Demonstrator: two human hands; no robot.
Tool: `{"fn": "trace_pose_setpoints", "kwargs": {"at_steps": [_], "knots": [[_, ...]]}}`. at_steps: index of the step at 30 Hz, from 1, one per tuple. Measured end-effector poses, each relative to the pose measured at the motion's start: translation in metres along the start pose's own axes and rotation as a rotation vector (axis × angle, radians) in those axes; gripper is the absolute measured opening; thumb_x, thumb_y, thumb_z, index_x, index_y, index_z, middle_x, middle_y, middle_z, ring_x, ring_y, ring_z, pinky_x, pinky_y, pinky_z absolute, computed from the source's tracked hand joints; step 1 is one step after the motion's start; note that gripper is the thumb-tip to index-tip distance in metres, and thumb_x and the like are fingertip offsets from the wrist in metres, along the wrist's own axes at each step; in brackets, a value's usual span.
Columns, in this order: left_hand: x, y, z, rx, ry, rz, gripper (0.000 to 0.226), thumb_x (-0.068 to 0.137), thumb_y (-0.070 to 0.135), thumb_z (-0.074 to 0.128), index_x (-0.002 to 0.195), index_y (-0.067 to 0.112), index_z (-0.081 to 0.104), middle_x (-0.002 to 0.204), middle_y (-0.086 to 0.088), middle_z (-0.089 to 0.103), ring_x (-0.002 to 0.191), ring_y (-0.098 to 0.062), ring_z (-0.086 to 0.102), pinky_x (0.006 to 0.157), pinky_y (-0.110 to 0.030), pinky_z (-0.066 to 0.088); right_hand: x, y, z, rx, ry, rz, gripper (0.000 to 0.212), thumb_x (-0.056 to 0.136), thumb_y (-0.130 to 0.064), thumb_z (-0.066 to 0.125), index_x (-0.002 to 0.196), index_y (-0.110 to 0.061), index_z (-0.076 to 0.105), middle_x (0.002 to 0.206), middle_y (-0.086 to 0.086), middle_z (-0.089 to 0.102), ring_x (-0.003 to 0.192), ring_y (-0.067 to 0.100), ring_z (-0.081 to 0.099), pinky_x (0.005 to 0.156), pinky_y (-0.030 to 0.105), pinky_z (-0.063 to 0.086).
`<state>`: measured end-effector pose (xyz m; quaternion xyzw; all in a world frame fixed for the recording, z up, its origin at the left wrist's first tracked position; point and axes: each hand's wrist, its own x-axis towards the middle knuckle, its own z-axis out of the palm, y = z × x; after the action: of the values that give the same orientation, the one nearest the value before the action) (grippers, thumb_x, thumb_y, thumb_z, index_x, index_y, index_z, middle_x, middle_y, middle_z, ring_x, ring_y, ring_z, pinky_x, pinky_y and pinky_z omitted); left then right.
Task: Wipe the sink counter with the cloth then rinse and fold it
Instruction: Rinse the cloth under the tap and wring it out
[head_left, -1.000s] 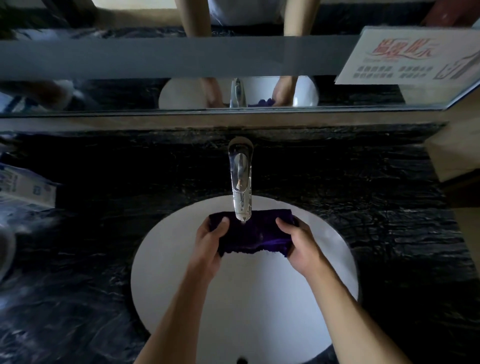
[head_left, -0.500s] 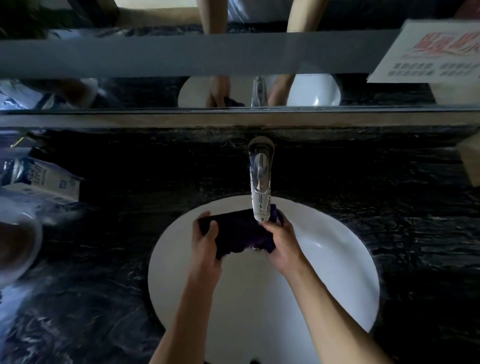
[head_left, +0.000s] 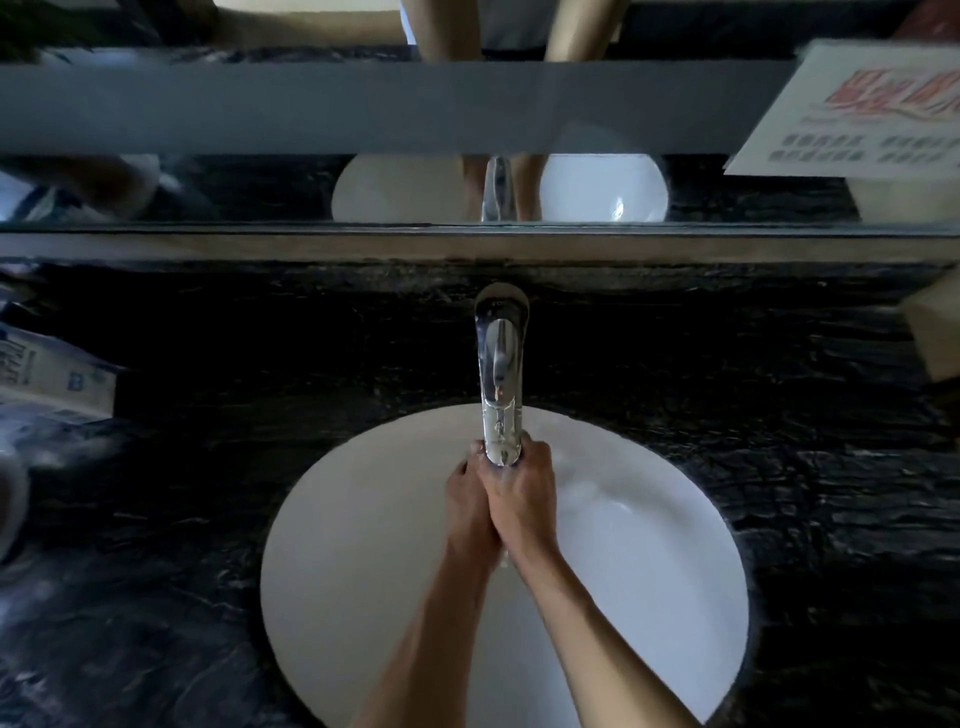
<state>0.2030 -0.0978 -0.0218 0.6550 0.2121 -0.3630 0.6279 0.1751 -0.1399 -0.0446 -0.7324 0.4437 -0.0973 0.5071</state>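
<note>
A: Cloth (head_left: 519, 461), location?
B: Almost hidden; a dark sliver shows between both fists, under the tap (head_left: 500, 374) tip, over the sink's (head_left: 363, 545) back rim.
A: Hands?
B: Left hand (head_left: 467, 499) and right hand (head_left: 524, 493) clenched together, pressed tight around it.

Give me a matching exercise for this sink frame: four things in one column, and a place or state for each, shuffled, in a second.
Things:
1. tap
2. basin
3. carton
4. hands (left hand, right hand)

Places or states:
A. at the left edge of the counter
B. pressed together under the spout
C. white, set into the dark counter
D. shiny metal, reaching out over the basin

Pairs: 1-D, 2-C, 3-A, 4-B
</note>
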Motion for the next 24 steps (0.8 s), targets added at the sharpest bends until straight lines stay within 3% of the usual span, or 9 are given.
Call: {"fn": "trace_pose_setpoints", "kwargs": {"at_steps": [3, 7, 9, 11, 14, 16, 20, 24], "knots": [[-0.009, 0.010, -0.010, -0.048, 0.006, -0.035, 0.039, 0.100, 0.020, 0.053, 0.062, 0.014, 0.062, 0.055, -0.008, 0.055, 0.050, -0.020, 0.050, 0.042, -0.023, 0.040, 0.021, 0.001, 0.001, 0.059, -0.111, 0.080, 0.013, 0.085, -0.032, 0.071, 0.088, -0.021, 0.064, 0.082, 0.002, 0.071, 0.076, 0.027, 0.064, 0.068, 0.045, 0.055], [-0.012, 0.013, -0.034, -0.044, -0.045, 0.012, 0.033, 0.101, 0.032, 0.055, 0.083, 0.005, 0.060, 0.061, -0.020, 0.051, 0.042, -0.023, 0.050, 0.043, -0.023, 0.035, 0.028, 0.000, -0.012, 0.333, -0.291, 0.302, 0.024, 0.095, -0.021, 0.063, 0.071, -0.021, 0.060, 0.069, 0.006, 0.061, 0.061, 0.020, 0.055, 0.054, 0.028, 0.042], [-0.010, 0.013, -0.051, -0.080, -0.044, 0.076, 0.028, 0.102, 0.030, 0.056, 0.089, 0.005, 0.058, 0.066, -0.023, 0.057, 0.047, -0.029, 0.056, 0.047, -0.029, 0.039, 0.025, -0.002, -0.023, 0.487, -0.322, 0.427, 0.029, 0.101, -0.032, 0.059, 0.078, -0.017, 0.068, 0.075, 0.012, 0.071, 0.064, 0.024, 0.067, 0.058, 0.031, 0.054], [-0.007, 0.013, -0.072, -0.108, -0.037, 0.133, 0.015, 0.099, 0.019, 0.061, 0.101, 0.005, 0.062, 0.083, -0.022, 0.067, 0.063, -0.035, 0.066, 0.051, -0.036, 0.052, 0.021, -0.001, -0.034, 0.578, -0.324, 0.522, 0.031, 0.103, -0.038, 0.057, 0.092, -0.013, 0.073, 0.088, 0.016, 0.077, 0.079, 0.033, 0.074, 0.071, 0.049, 0.061], [0.002, 0.009, -0.095, -0.119, -0.045, 0.134, 0.025, 0.098, 0.006, 0.059, 0.122, 0.002, 0.062, 0.102, -0.019, 0.072, 0.086, -0.030, 0.073, 0.067, -0.036, 0.061, 0.016, 0.004, -0.051, 0.653, -0.412, 0.561, 0.021, 0.101, -0.022, 0.060, 0.103, -0.004, 0.071, 0.097, 0.021, 0.075, 0.086, 0.038, 0.073, 0.074, 0.049, 0.060], [0.004, 0.007, -0.098, -0.118, -0.093, 0.099, 0.028, 0.100, 0.013, 0.056, 0.119, -0.007, 0.063, 0.100, -0.026, 0.073, 0.083, -0.035, 0.073, 0.061, -0.034, 0.060, 0.012, 0.005, -0.063, 0.714, -0.480, 0.558, 0.017, 0.096, -0.008, 0.064, 0.109, 0.002, 0.070, 0.103, 0.025, 0.074, 0.090, 0.039, 0.073, 0.074, 0.046, 0.061], [0.007, 0.000, -0.081, -0.053, -0.164, 0.075, 0.044, 0.103, 0.031, 0.051, 0.109, -0.010, 0.066, 0.100, -0.043, 0.065, 0.079, -0.047, 0.064, 0.054, -0.039, 0.054, 0.011, 0.006, -0.090, 0.773, -0.399, 0.548, 0.023, 0.098, -0.012, 0.061, 0.114, 0.003, 0.068, 0.106, 0.025, 0.075, 0.092, 0.038, 0.075, 0.070, 0.042, 0.062], [0.007, -0.003, -0.041, -0.039, -0.179, 0.042, 0.040, 0.108, 0.031, 0.045, 0.102, -0.001, 0.067, 0.081, -0.024, 0.069, 0.056, -0.031, 0.062, 0.041, -0.030, 0.046, 0.010, 0.013, -0.107, 0.761, -0.182, 0.523, 0.029, 0.103, -0.026, 0.058, 0.119, -0.004, 0.065, 0.112, 0.020, 0.075, 0.099, 0.036, 0.074, 0.066, 0.038, 0.062]]}}
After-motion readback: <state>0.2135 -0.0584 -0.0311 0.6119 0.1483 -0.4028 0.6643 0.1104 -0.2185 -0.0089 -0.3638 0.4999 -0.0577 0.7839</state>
